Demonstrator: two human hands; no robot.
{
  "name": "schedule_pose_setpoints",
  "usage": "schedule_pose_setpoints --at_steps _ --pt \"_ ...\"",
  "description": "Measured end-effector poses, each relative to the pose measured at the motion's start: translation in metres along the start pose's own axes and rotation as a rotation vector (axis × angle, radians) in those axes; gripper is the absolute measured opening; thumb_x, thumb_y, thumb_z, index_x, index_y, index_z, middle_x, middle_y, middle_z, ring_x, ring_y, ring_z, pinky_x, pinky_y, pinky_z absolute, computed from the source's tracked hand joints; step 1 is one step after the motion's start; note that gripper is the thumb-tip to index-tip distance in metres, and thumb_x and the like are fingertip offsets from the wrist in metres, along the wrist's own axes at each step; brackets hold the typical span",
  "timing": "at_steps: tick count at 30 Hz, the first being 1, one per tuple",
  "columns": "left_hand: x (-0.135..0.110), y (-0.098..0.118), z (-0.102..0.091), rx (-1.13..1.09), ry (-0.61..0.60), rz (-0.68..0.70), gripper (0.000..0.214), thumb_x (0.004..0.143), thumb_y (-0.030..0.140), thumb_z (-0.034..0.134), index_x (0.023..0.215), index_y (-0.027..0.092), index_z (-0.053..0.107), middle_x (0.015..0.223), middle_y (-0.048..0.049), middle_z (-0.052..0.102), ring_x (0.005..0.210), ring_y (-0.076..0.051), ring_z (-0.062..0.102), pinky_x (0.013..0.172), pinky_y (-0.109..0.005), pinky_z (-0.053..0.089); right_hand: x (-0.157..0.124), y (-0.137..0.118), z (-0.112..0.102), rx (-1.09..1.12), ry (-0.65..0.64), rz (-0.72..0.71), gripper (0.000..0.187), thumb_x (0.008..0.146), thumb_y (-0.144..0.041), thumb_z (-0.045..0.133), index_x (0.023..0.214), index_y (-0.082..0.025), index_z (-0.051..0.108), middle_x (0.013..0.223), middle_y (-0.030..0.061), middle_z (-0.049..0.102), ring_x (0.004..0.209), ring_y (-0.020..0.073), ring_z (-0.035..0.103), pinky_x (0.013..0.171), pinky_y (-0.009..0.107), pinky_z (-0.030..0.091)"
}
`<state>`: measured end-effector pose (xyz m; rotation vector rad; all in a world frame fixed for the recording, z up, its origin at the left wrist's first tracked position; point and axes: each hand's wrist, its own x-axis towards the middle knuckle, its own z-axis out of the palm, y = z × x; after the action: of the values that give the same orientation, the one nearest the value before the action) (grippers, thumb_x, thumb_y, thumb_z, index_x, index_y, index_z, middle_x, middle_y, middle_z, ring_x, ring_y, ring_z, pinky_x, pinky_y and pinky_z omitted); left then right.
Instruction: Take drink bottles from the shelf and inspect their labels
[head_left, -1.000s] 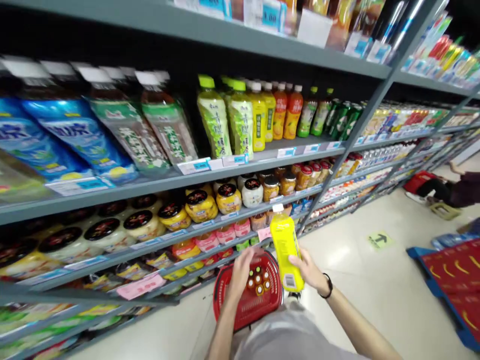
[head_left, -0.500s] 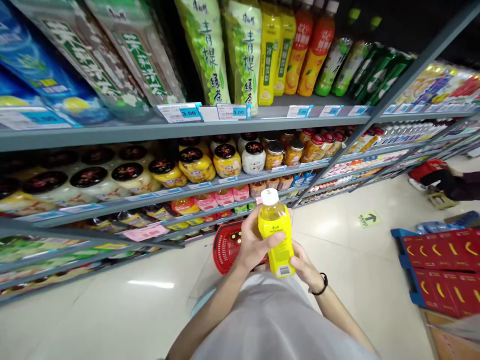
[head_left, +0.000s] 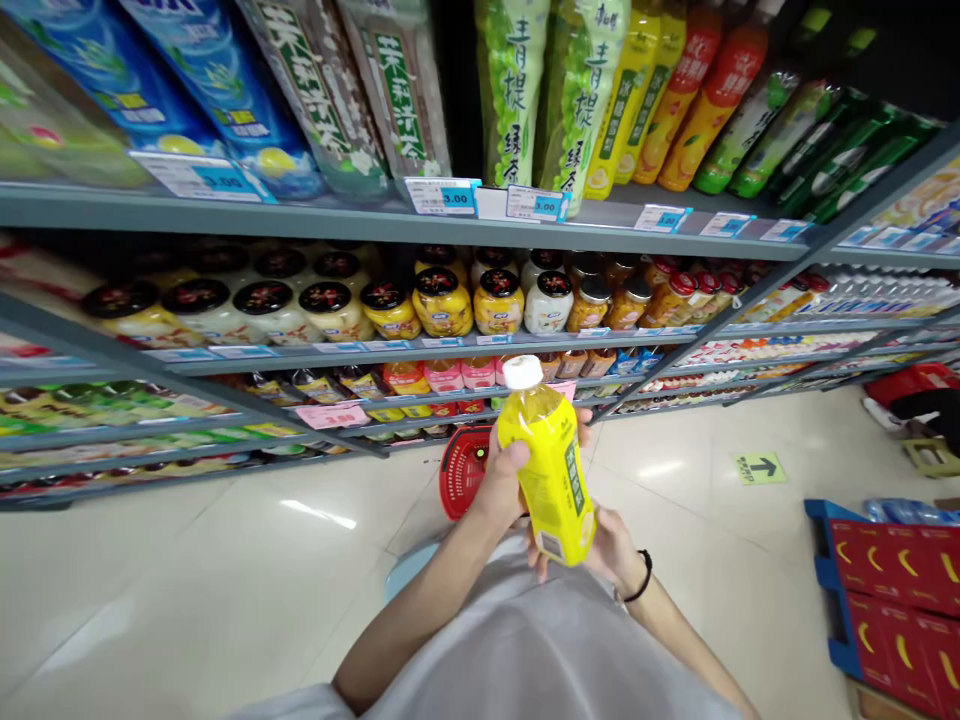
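So, the bottle [head_left: 551,470] is a yellow plastic drink with a white cap, held up in front of the chest, tilted a bit with the cap leaning toward the shelves. It looks full, so I'd guess it has some heft for its size, and most of that weight sits low in the body. The plastic is probably thin enough to give a little if you squeeze hard. The glossy label wrap looks slick, so a loose pinch could slide. Best grip seems to be round the middle of the body or cupped under the base, not by the cap.

Both hands are on it right now. The left hand [head_left: 504,480] is wrapped around the upper part, thumb across the shoulder just under the neck. The right hand [head_left: 611,545] is curled under the bottom end, fingers supporting the base; there's a black band on that wrist.

Just behind the bottle, down on the floor, sits a red basket [head_left: 461,470], mostly hidden by the left hand. Past that is the shelf [head_left: 390,215] run: tall tea and juice bottles on top with price tags along the edge, jars [head_left: 442,300] of fruit on the level below. Off to the right there's a blue pallet [head_left: 832,590] with red boxes, well apart.
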<state>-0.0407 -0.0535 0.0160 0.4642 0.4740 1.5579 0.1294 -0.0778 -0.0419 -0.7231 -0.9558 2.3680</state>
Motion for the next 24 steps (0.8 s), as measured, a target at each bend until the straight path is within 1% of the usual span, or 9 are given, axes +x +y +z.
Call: schedule_pose_setpoints --at_steps 2,4,7,9,11,15,18,21,24 --pt "-0.001 0.002 -0.003 -0.036 -0.013 -0.042 0.075 0.061 0.074 0.083 0.109 0.017 0.073 0.110 -0.0145 0.077 0.097 -0.031 0.075 0.090 -0.041 0.062 -0.001 0.004 0.005 -0.042 -0.034 0.032 0.070 0.071 -0.084 0.071 0.102 -0.022 0.075 0.095 0.0127 0.076 0.094 0.0345 0.073 0.075 0.048 0.063" --pt "0.000 0.002 -0.007 -0.056 -0.034 -0.012 0.076 0.066 0.079 0.078 0.111 0.017 0.075 0.110 -0.0141 0.077 0.095 -0.030 0.075 0.092 -0.041 0.061 -0.002 0.006 0.007 -0.109 -0.014 0.007 0.070 0.070 -0.083 0.074 0.104 -0.022 0.075 0.094 0.0121 0.076 0.094 0.0343 0.073 0.077 0.048 0.062" --pt "0.004 0.002 -0.011 -0.052 -0.084 0.076 0.078 0.073 0.082 0.070 0.118 0.018 0.076 0.107 -0.0129 0.078 0.096 -0.028 0.073 0.093 -0.040 0.060 -0.005 0.005 0.004 -0.238 0.129 -0.124 0.070 0.069 -0.076 0.083 0.114 -0.024 0.074 0.102 0.0105 0.076 0.095 0.0315 0.073 0.085 0.045 0.061" --pt "0.007 0.003 -0.011 -0.045 -0.110 0.096 0.080 0.073 0.082 0.069 0.119 0.017 0.077 0.104 -0.0134 0.077 0.098 -0.031 0.072 0.096 -0.044 0.058 -0.007 0.003 -0.001 -0.322 0.264 -0.231 0.071 0.066 -0.072 0.088 0.117 -0.025 0.072 0.106 0.0086 0.075 0.095 0.0292 0.072 0.087 0.041 0.059" --pt "0.009 0.005 -0.008 -0.051 -0.108 0.088 0.080 0.070 0.082 0.071 0.117 0.017 0.077 0.104 -0.0140 0.077 0.099 -0.033 0.072 0.096 -0.047 0.058 -0.008 0.001 -0.006 -0.382 0.339 -0.292 0.070 0.064 -0.070 0.090 0.116 -0.026 0.072 0.104 0.0069 0.075 0.092 0.0272 0.070 0.084 0.037 0.059" --pt "0.008 0.008 -0.003 -0.025 -0.103 0.111 0.068 0.072 0.066 0.080 0.119 0.019 0.073 0.108 -0.0132 0.076 0.094 -0.029 0.073 0.088 -0.044 0.061 -0.010 0.002 -0.011 -0.424 0.353 -0.321 0.063 0.067 -0.065 0.091 0.114 -0.028 0.073 0.101 0.0055 0.075 0.089 0.0254 0.069 0.080 0.035 0.058" --pt "0.006 0.007 -0.003 0.063 -0.105 0.167 0.060 0.078 0.052 0.081 0.125 0.017 0.070 0.114 -0.0154 0.074 0.095 -0.028 0.073 0.084 -0.040 0.061 -0.008 0.006 -0.011 -0.411 0.369 -0.296 0.068 0.068 -0.066 0.090 0.121 -0.028 0.071 0.110 0.0080 0.075 0.093 0.0283 0.070 0.084 0.040 0.060" --pt "0.004 0.003 -0.003 0.132 -0.090 0.183 0.055 0.083 0.047 0.080 0.128 0.017 0.068 0.119 -0.0168 0.073 0.098 -0.028 0.073 0.077 -0.033 0.060 -0.006 0.009 -0.010 -0.358 0.317 -0.238 0.064 0.074 -0.068 0.085 0.119 -0.026 0.070 0.106 0.0097 0.075 0.077 0.0277 0.071 0.071 0.044 0.063" --pt "0.003 0.001 -0.002 0.161 -0.049 0.207 0.054 0.083 0.045 0.080 0.127 0.017 0.068 0.119 -0.0169 0.073 0.099 -0.027 0.072 0.074 -0.030 0.059 -0.004 0.008 -0.010 -0.324 0.270 -0.228 0.058 0.078 -0.068 0.082 0.113 -0.023 0.070 0.102 0.0101 0.074 0.067 0.0244 0.069 0.059 0.040 0.061"
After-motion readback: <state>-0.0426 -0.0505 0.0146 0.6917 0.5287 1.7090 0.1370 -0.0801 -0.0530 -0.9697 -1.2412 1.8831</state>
